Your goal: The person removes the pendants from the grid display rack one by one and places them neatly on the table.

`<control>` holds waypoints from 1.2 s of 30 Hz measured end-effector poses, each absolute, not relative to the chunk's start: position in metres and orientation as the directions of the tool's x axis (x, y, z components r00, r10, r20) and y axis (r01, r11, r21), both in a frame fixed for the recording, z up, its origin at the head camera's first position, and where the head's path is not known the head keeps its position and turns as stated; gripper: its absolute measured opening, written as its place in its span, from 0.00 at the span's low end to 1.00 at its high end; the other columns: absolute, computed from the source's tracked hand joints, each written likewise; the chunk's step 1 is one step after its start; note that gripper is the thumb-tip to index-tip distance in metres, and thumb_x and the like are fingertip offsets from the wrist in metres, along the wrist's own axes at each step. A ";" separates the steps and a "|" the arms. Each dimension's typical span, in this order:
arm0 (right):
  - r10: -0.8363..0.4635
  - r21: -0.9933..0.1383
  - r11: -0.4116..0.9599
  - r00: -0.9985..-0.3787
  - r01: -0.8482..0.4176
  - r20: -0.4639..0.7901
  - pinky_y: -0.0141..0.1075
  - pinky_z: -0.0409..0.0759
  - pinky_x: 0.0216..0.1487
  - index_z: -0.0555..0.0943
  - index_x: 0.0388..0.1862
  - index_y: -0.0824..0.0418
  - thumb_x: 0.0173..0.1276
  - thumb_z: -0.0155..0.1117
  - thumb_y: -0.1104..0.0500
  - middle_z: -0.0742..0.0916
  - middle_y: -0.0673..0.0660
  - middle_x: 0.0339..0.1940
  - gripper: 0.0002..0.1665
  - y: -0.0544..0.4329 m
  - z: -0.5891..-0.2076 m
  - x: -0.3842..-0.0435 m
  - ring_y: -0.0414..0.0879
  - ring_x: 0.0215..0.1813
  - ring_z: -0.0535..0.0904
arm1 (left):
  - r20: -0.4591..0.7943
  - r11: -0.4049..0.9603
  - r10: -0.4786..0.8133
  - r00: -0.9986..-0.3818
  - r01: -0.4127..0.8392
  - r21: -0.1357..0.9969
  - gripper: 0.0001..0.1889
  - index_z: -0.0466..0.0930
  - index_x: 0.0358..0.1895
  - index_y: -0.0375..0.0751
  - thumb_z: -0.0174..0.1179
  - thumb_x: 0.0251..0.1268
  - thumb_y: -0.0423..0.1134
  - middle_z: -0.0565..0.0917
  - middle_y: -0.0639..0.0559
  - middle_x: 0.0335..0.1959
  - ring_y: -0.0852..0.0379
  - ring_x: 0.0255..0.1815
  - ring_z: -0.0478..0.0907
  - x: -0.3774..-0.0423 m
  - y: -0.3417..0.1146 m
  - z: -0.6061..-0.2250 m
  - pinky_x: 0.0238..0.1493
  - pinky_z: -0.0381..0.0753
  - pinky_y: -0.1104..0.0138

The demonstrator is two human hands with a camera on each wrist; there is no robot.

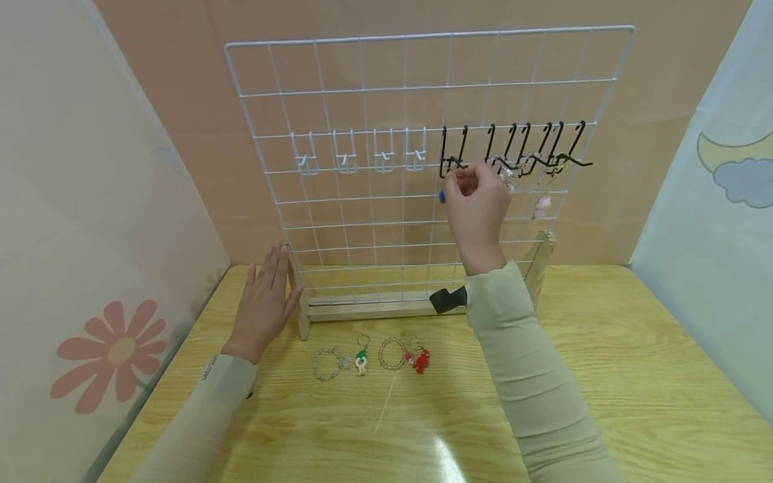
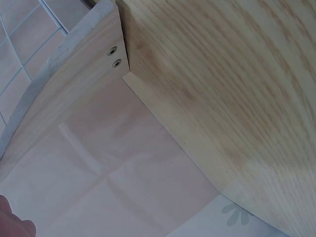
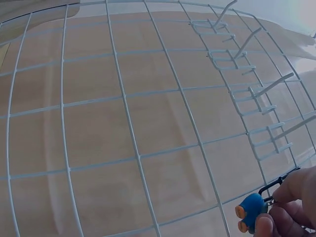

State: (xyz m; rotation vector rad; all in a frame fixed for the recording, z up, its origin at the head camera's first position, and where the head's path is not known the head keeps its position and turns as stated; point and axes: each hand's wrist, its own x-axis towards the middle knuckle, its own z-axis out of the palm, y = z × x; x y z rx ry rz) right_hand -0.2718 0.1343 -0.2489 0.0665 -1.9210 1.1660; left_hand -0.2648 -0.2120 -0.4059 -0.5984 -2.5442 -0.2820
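Note:
My right hand is raised at the leftmost black hook on the white wire grid. Its thumb and fingers pinch a keychain close to that hook. From the fingers hangs the keychain's blue figure with orange feet, seen in the right wrist view. Whether its ring is around the hook is hidden by the fingers. My left hand lies with straight fingers against the left wooden upright of the grid's stand. Only some fingertips of the right hand show beside the figure.
Several white hooks hang left of the black ones. Ornaments, including a pink charm, hang from black hooks at right. On the table lie a pale bracelet, a green-and-white keychain, a beaded bracelet and a red keychain.

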 end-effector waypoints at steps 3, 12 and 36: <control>0.366 -0.693 0.552 -0.613 -0.463 0.700 0.28 0.74 0.35 0.82 0.37 0.72 0.71 0.63 0.65 0.84 0.62 0.35 0.08 0.134 -0.249 -0.270 0.48 0.34 0.78 | 0.512 0.883 0.358 -0.781 0.461 0.086 0.45 0.33 0.82 0.36 0.55 0.78 0.45 0.44 0.35 0.83 0.38 0.82 0.45 -0.264 -0.212 -0.406 0.79 0.40 0.41; 0.387 -0.760 0.452 -0.665 -0.467 0.639 0.25 0.76 0.29 0.82 0.36 0.69 0.71 0.63 0.63 0.85 0.57 0.33 0.08 0.133 -0.249 -0.264 0.42 0.30 0.80 | 0.508 0.885 0.354 -0.785 0.457 0.090 0.45 0.33 0.82 0.36 0.55 0.78 0.45 0.45 0.35 0.83 0.39 0.83 0.44 -0.263 -0.212 -0.406 0.79 0.39 0.42; 0.405 -0.876 0.041 -0.794 -0.481 0.454 0.28 0.78 0.36 0.87 0.37 0.63 0.72 0.67 0.59 0.84 0.50 0.35 0.08 0.139 -0.251 -0.253 0.41 0.33 0.78 | 0.511 0.884 0.356 -0.782 0.459 0.087 0.45 0.33 0.82 0.36 0.55 0.78 0.45 0.46 0.34 0.82 0.38 0.82 0.45 -0.262 -0.211 -0.404 0.79 0.40 0.41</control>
